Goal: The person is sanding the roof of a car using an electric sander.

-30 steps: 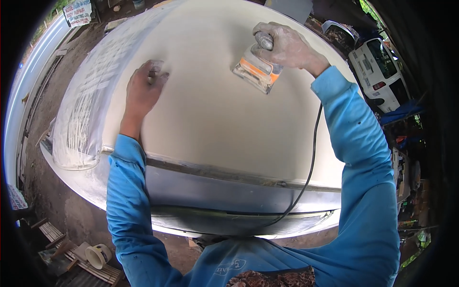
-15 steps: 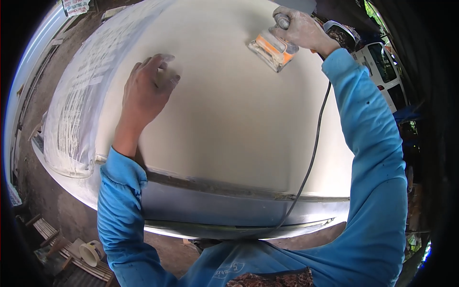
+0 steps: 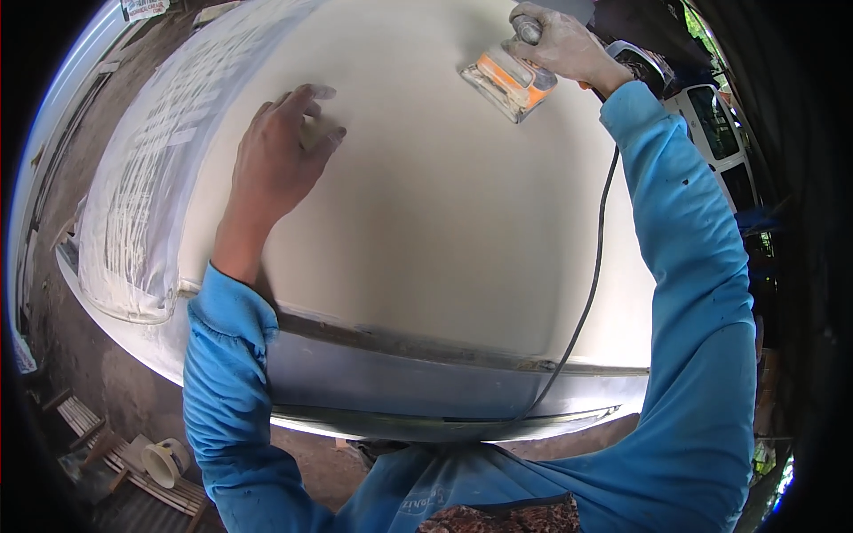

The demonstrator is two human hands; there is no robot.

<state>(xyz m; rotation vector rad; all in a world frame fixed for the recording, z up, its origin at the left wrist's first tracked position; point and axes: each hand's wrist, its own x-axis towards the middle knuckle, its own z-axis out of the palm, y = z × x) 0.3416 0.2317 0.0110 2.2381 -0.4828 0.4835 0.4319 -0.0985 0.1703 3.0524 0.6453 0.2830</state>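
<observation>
An orange and grey electric sander (image 3: 511,82) sits tilted on the far right of a cream-coated car roof (image 3: 426,204). My right hand (image 3: 564,49) is wrapped round its dusty rounded grip. A dark power cord (image 3: 597,266) drops from near the right wrist, crossing the roof toward my body. On the left of the roof, my left hand (image 3: 283,147) is held low over the surface, its fingers loosely bent and apart from the thumb; whether the fingertips touch the roof is unclear. No tool shows in it.
Whitish masking plastic (image 3: 147,204) covers the windshield area at left. The roof's dark side channel (image 3: 400,342) runs along the near edge. A slatted bamboo bench (image 3: 89,431) and a pale bucket (image 3: 166,462) stand at lower left. A white vehicle (image 3: 718,129) is parked at right.
The sander and my right hand have shifted slightly away from me. My left hand has moved slightly farther away and to the right over the roof.
</observation>
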